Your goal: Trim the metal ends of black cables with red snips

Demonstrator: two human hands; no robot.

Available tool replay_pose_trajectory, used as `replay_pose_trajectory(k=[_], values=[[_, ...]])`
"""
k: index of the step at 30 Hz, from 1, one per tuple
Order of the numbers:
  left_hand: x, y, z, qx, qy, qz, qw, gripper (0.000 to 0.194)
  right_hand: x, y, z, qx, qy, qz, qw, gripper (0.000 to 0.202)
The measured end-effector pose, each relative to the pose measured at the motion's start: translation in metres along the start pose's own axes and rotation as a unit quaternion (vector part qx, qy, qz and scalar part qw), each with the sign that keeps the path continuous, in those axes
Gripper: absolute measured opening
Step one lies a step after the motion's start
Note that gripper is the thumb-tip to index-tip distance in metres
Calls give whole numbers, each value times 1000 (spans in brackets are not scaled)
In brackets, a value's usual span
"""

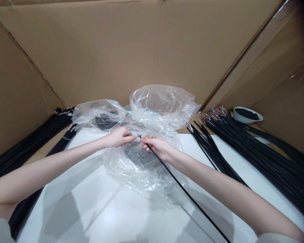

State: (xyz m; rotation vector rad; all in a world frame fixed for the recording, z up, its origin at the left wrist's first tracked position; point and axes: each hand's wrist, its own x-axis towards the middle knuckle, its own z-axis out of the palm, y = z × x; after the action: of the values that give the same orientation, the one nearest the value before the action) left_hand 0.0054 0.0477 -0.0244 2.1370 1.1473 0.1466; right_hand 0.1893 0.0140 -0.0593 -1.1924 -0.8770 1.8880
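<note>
My right hand pinches a long black cable close to its end, and the rest of it slants down to the bottom edge. My left hand is closed at the cable's tip, thumb against fingers. A tiny pointed piece shows between the two hands, too small to name. Right beneath them lies an opened clear plastic bag holding a heap of small silvery metal parts.
More clear bags stand behind, one with dark contents. Bundles of black cables lie at left and right. A white bowl of dark green material sits at back right. Cardboard walls enclose the white table.
</note>
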Motion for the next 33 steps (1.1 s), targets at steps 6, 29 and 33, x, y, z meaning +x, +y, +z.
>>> replay_pose_trajectory(k=[6, 29, 33], values=[[-3, -6, -1, -26, 23, -3, 999, 46, 0, -4, 1, 0, 0, 10, 1000, 13], [2, -7, 7, 39, 58, 36, 997, 47, 2, 0, -2, 56, -24, 11, 998, 6], [3, -9, 7, -9, 22, -4, 1000, 49, 7, -2, -3, 70, -28, 72, 995, 17]])
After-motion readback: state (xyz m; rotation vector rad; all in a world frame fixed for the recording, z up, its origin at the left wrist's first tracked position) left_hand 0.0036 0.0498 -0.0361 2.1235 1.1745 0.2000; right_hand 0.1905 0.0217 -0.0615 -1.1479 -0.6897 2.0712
